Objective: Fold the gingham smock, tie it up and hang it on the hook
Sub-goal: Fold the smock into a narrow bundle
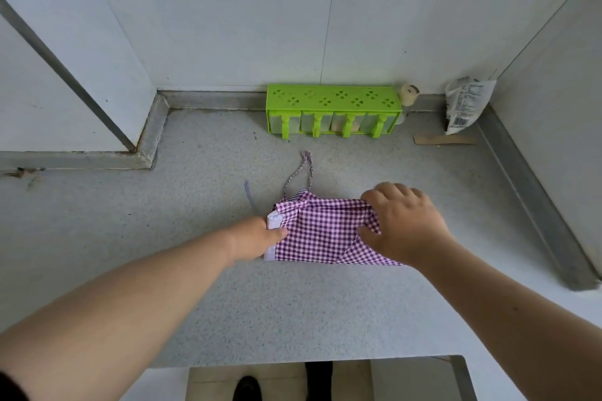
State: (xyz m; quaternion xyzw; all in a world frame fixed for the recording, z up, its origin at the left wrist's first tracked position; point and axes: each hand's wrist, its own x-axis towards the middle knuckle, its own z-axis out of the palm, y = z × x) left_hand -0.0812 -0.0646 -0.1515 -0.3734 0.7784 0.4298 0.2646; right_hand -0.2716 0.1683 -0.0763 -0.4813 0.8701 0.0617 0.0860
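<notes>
Right hand (405,221): fingers curled over the right end of the folded purple-and-white gingham cloth smock (325,231), pinching a fold. Left hand (257,238): thumb and fingers grip the smock's white-trimmed left edge. Smock: flat on the speckled grey stone counter (228,303), thin tie strap (301,172) looping away. Behind: lime-green plastic four-drawer seasoning box (332,107), crumpled printed white packet (465,104).

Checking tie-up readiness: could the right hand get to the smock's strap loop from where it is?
Probably yes: the strap loop lies on open countertop beyond the gingham smock, unobstructed, though the right hand now pinches the fabric.
</notes>
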